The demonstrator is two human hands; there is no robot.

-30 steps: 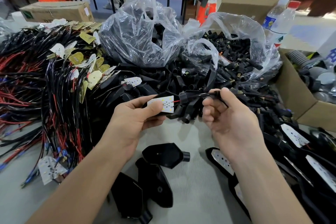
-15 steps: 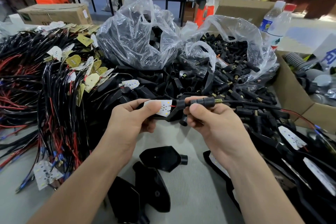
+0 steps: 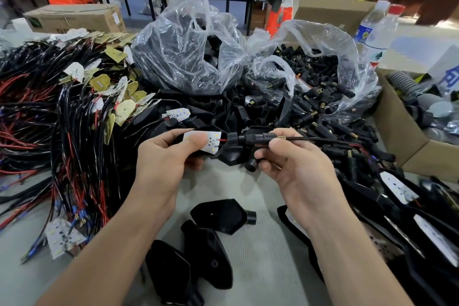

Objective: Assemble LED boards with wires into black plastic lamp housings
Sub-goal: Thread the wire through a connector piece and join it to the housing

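At the middle of the view the left hand [image 3: 171, 156] holds a black lamp housing [image 3: 233, 155]. Its fingers curl beneath the housing and its thumb presses flat on a white LED board [image 3: 207, 143] lying over the housing's open side (whether the board is fully seated cannot be told). A short red wire [image 3: 222, 140] leaves the board's three o'clock edge and enters a black connector sleeve [image 3: 258, 137]. The right hand [image 3: 298, 171] pinches this sleeve between thumb and forefinger, with its other fingers curled under. From the sleeve a thin black cable [image 3: 323, 140] runs toward three o'clock over a heap of parts. Both hands are raised above the grey table [image 3: 263, 268].

At six o'clock of the hands three loose housings [image 3: 223, 216] lie close together on the table. At nine o'clock spreads a heap of black and red wire bundles [image 3: 62, 119] with boards attached. At twelve o'clock stands a clear plastic bag [image 3: 186, 57] of black parts, and at one o'clock a second bag of connectors [image 3: 318, 77]. At four o'clock lie assembled housings [image 3: 397, 187] with their boards showing. At two o'clock two water bottles [image 3: 377, 30] stand behind a cardboard box [image 3: 407, 146].
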